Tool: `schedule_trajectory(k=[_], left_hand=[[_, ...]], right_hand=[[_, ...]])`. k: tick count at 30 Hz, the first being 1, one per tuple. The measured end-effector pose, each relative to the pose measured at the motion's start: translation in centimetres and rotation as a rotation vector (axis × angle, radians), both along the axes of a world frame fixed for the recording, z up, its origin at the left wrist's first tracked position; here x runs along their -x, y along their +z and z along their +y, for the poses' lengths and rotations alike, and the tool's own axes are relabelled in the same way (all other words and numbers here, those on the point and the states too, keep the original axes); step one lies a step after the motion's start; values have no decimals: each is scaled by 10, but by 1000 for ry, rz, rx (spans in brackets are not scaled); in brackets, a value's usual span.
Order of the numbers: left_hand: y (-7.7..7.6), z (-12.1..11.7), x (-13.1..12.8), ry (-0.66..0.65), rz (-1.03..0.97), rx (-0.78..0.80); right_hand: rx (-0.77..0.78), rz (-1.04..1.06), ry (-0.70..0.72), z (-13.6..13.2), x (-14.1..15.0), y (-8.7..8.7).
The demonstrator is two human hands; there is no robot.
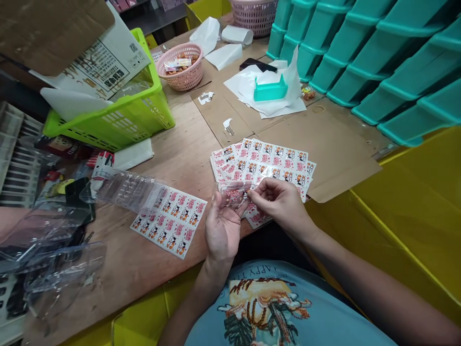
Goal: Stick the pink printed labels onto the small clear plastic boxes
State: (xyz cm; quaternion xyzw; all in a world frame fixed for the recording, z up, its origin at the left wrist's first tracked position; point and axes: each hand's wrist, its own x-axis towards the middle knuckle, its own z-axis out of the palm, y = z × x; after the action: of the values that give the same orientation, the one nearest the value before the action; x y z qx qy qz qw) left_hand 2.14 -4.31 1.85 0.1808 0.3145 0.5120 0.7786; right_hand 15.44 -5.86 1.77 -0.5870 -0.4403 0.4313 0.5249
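My left hand (222, 226) cups a small clear plastic packet (233, 193) with a pink sticker on it, just above the table's near edge. My right hand (279, 201) pinches the packet's right end with thumb and fingers pressed together. Under both hands lies a fanned stack of pink sticker sheets (266, 161). One more sticker sheet (169, 222) lies flat to the left, partly under a clear plastic tray (126, 190).
A green basket (118, 115) with cardboard and a box stands at the left. A pink basket (182, 66) sits behind it. Teal bins (378, 57) are stacked at the right, yellow bins (414, 211) below. Clear plastic shells (50, 254) pile at the near left. White paper and a teal piece (271, 89) lie on cardboard.
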Motion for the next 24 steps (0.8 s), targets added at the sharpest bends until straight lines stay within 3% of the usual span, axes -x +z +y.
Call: schedule_trajectory(k=[3,10,13,16,18,22,24], left_hand=[[-1,-1,-2,-3,21,-34],[3,-2,0,16,17,-30],[13,-7,0,-28,-2,-40],[24,-18,-7,-96,-55,-71],[27,-26,-18,-101,-60,-114],[29,-39,-52,-6,65,-206],[34,-38,-62,-29,110,-218]], right_hand=[[-31,-158,-5,-1,-1,0],[-117,-751,-117,-14,-27,1],[-122,-578,-115,-20,-32,6],[-131,-245,-1,-22,-22,8],[-155,-155,-22,-26,-12,6],[-262,-271,-187,-43,-9,-3],[-335,-389,-211,-52,-18,-4]])
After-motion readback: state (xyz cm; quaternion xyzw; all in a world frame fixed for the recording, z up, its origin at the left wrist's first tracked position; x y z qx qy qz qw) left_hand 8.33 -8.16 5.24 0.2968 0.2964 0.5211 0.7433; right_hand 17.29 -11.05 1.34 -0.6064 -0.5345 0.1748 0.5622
